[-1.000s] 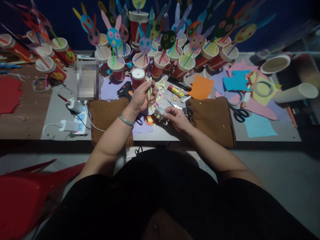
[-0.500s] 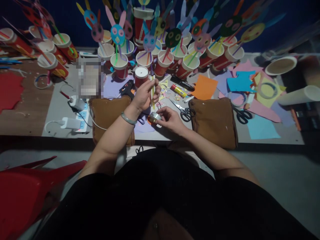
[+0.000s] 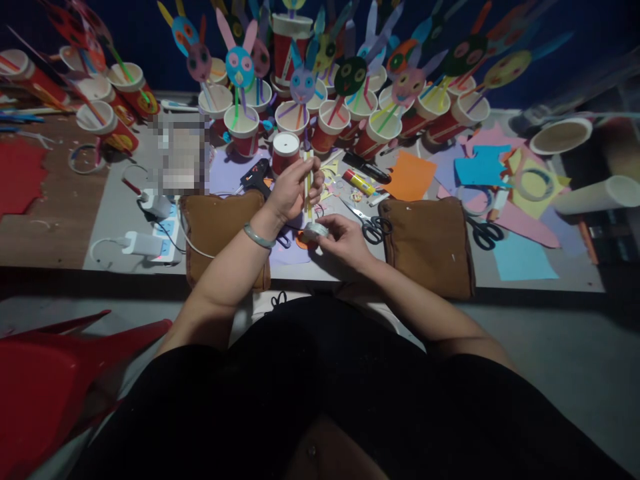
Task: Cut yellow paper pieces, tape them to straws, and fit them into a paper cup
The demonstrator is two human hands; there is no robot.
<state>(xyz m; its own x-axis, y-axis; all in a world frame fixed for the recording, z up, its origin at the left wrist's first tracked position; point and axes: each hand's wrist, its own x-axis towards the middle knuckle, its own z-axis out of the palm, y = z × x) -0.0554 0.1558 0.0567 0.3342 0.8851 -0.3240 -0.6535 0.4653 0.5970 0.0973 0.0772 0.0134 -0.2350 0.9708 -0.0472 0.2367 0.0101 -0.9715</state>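
Note:
My left hand [image 3: 291,190] is closed around a narrow yellow-and-white strip [image 3: 309,193], held upright; it looks like a paper straw or folded strip, but I cannot tell which. Just below it, my right hand [image 3: 346,241] pinches a small roll of clear tape [image 3: 315,231] between thumb and fingers. The roll is at the strip's lower end; whether tape joins them is unclear. Beyond my left hand stands an upturned red paper cup [image 3: 286,144] with a white base. A black glue gun [image 3: 255,175] lies left of the cup. Black-handled scissors [image 3: 371,225] rest right of my right hand.
Several red cups [image 3: 242,127] with paper rabbit heads [image 3: 240,67] on straws line the back. Brown cloth pads [image 3: 425,247] flank my hands. A glue stick [image 3: 359,181], a black marker [image 3: 367,168], coloured paper [image 3: 410,175] and a power strip [image 3: 169,233] lie around.
The view has shifted slightly. The tape roll has turned a little and sits close to the strip's lower end. Both hands keep their holds.

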